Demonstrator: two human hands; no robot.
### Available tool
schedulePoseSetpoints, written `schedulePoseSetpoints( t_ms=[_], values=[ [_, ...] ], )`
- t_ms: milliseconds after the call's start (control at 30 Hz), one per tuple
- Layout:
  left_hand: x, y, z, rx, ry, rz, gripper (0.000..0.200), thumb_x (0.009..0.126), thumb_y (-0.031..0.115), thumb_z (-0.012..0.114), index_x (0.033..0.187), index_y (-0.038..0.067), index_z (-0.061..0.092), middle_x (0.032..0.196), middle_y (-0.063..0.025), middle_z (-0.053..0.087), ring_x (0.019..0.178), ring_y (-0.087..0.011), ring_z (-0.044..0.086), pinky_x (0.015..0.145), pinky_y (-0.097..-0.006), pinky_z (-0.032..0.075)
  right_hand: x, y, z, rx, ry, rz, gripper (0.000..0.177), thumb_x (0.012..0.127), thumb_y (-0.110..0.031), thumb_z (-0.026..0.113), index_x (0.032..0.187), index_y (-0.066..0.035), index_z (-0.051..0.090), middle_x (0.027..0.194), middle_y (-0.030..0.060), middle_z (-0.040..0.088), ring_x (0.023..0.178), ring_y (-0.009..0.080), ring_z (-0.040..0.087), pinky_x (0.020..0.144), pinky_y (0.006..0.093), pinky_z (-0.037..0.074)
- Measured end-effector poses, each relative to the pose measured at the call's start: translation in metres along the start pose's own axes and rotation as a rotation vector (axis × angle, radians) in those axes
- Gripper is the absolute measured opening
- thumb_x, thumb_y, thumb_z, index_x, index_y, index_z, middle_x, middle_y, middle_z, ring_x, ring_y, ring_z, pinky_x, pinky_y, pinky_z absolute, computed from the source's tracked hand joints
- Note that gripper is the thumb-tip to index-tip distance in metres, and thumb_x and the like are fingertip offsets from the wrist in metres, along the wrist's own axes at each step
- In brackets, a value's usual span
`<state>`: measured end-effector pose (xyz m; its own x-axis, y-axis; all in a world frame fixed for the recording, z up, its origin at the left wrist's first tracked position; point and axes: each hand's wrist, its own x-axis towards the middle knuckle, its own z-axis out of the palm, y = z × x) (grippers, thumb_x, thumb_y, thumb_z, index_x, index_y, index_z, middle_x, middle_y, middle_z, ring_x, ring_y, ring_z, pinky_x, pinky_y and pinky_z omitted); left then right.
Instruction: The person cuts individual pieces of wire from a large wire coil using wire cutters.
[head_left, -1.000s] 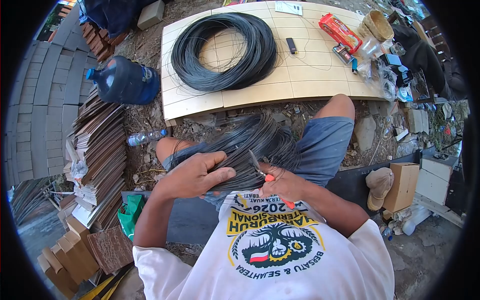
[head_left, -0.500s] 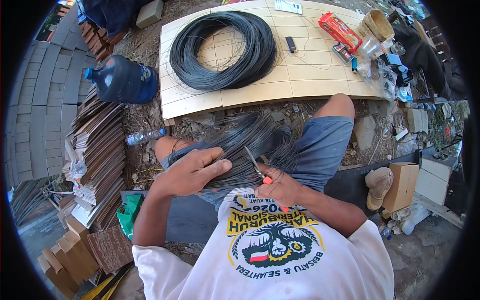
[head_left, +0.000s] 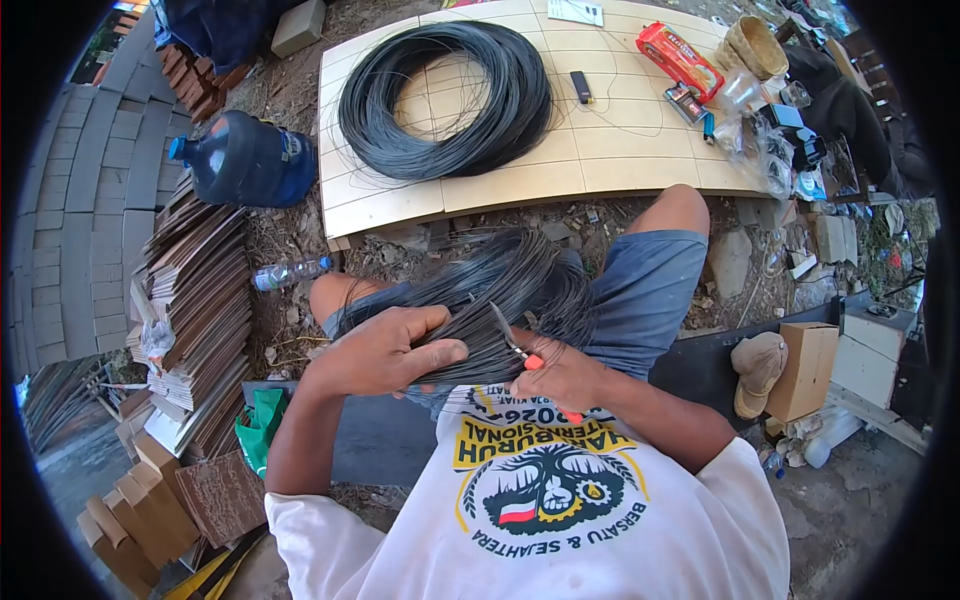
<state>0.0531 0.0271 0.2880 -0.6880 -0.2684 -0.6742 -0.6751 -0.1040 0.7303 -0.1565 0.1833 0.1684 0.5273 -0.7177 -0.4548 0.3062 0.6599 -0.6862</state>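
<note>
Your left hand (head_left: 385, 350) is closed around a bundle of wire (head_left: 510, 285), thumb on top and fingers wrapped under. The dark strands lie across your lap and fan out over your thighs toward your knees. Your right hand (head_left: 565, 375) is clenched around the orange handles of a pair of cutters (head_left: 505, 330). It sits just beside the left hand, close to your shirt. The metal tip of the cutters points up and away from you into the strands of the bundle. Whether its blades are apart or together cannot be told from here.

You are seated, in blue shorts and a white printed shirt, on a dark surface. Beyond your knees a pale board (head_left: 600, 150) lies on the dirt. On its left half rests a large coil of wire (head_left: 445, 100), well apart from the bundle in your lap. A small black stick-shaped thing (head_left: 582, 88) lies just right of the coil. A red packet (head_left: 680, 62) lies farther right, near the board's far corner, with a woven basket (head_left: 755, 48) beside it.

To your left a blue water jug (head_left: 245, 160) lies on its side next to the board, and a clear plastic bottle (head_left: 290, 272) lies on the ground near your left knee. A stack of tiles (head_left: 195, 300) leans beside them. To your right stands a cardboard box (head_left: 805, 370).
</note>
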Motion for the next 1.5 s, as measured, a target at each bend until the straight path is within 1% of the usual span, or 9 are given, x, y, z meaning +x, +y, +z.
schedulePoseSetpoints(
  t_ms=[133, 267, 533, 667, 733, 967, 1167, 1433, 1500],
  values=[
    [0.000, -0.004, 0.003, -0.011, 0.049, 0.050, 0.037, 0.102, 0.037, 0.059, 0.090, 0.002, 0.056, 0.065, -0.0031, 0.057, 0.050, -0.0086, 0.056, 0.043, -0.0252, 0.043, 0.004, 0.007, -0.002, -0.166, 0.018, -0.100, 0.041, 0.086, -0.006, 0.066, 0.126, -0.002, 0.057, 0.103, 0.0029, 0.064, 0.094, 0.0092, 0.055, 0.092, 0.0279, 0.046],
    [0.004, -0.011, 0.000, 0.005, 0.093, 0.074, 0.038, 0.104, 0.037, 0.057, 0.087, 0.003, 0.053, 0.066, -0.0023, 0.056, 0.051, -0.0071, 0.056, 0.043, -0.0248, 0.043, -0.003, -0.012, 0.011, -0.070, 0.064, -0.198, 0.044, 0.087, -0.007, 0.067, 0.129, -0.001, 0.056, 0.097, 0.0016, 0.066, 0.092, 0.0094, 0.058, 0.092, 0.0280, 0.046],
    [0.001, 0.001, 0.001, 0.001, 0.013, 0.051, 0.036, 0.102, 0.035, 0.060, 0.091, 0.002, 0.056, 0.068, -0.0020, 0.059, 0.055, -0.0064, 0.058, 0.043, -0.0246, 0.044, 0.000, 0.000, 0.002, 0.073, -0.006, 0.005, 0.076, 0.088, -0.002, 0.066, 0.154, -0.005, 0.028, 0.093, 0.0013, 0.066, 0.083, 0.0069, 0.059, 0.084, 0.0252, 0.049],
    [-0.002, 0.004, 0.002, -0.039, 0.018, 0.003, 0.035, 0.101, 0.035, 0.061, 0.095, 0.001, 0.058, 0.069, -0.0019, 0.061, 0.054, -0.0070, 0.058, 0.043, -0.0244, 0.044, 0.001, -0.002, 0.002, 0.077, -0.009, -0.020, 0.076, 0.088, -0.001, 0.066, 0.154, -0.004, 0.029, 0.092, 0.0005, 0.066, 0.082, 0.0062, 0.059, 0.081, 0.0250, 0.049],
    [-0.001, 0.003, 0.002, -0.047, 0.018, 0.002, 0.035, 0.101, 0.035, 0.061, 0.095, 0.001, 0.059, 0.070, -0.0022, 0.062, 0.055, -0.0072, 0.058, 0.043, -0.0243, 0.044, 0.003, 0.006, -0.002, 0.023, 0.000, -0.037, 0.065, 0.087, -0.002, 0.066, 0.147, -0.004, 0.040, 0.096, 0.0008, 0.066, 0.084, 0.0063, 0.058, 0.083, 0.0248, 0.048],
    [0.006, -0.016, 0.003, -0.083, 0.110, 0.060, 0.038, 0.104, 0.037, 0.057, 0.088, 0.003, 0.054, 0.067, -0.0001, 0.050, 0.053, -0.0057, 0.052, 0.046, -0.0247, 0.041, 0.000, -0.008, 0.004, -0.122, 0.033, -0.206, 0.053, 0.085, -0.010, 0.069, 0.135, -0.002, 0.052, 0.104, 0.0038, 0.065, 0.089, 0.0112, 0.057, 0.087, 0.0275, 0.048],
    [0.002, 0.001, 0.002, -0.016, 0.107, 0.054, 0.037, 0.104, 0.033, 0.058, 0.086, 0.002, 0.053, 0.067, -0.0023, 0.050, 0.052, -0.0082, 0.052, 0.047, -0.0266, 0.042, -0.002, 0.008, -0.003, -0.182, 0.097, -0.062, 0.048, 0.085, -0.013, 0.067, 0.129, -0.002, 0.054, 0.105, 0.0056, 0.064, 0.095, 0.0130, 0.057, 0.091, 0.0288, 0.046],
    [0.002, -0.001, 0.005, 0.013, 0.076, 0.045, 0.034, 0.101, 0.031, 0.062, 0.089, 0.000, 0.055, 0.068, -0.0054, 0.056, 0.052, -0.0107, 0.056, 0.047, -0.0279, 0.044, -0.003, -0.022, -0.008, 0.002, -0.036, 0.133, 0.052, 0.085, -0.017, 0.070, 0.130, 0.001, 0.052, 0.106, 0.0051, 0.061, 0.095, 0.0104, 0.056, 0.091, 0.0274, 0.047],
    [0.000, 0.002, 0.005, -0.012, 0.072, 0.025, 0.036, 0.101, 0.033, 0.062, 0.089, 0.000, 0.056, 0.067, -0.0059, 0.057, 0.051, -0.0112, 0.055, 0.047, -0.0282, 0.044, 0.000, -0.004, -0.010, -0.028, -0.014, 0.055, 0.049, 0.085, -0.018, 0.071, 0.127, 0.001, 0.053, 0.103, 0.0047, 0.061, 0.093, 0.0105, 0.056, 0.091, 0.0273, 0.047]
  ],
)
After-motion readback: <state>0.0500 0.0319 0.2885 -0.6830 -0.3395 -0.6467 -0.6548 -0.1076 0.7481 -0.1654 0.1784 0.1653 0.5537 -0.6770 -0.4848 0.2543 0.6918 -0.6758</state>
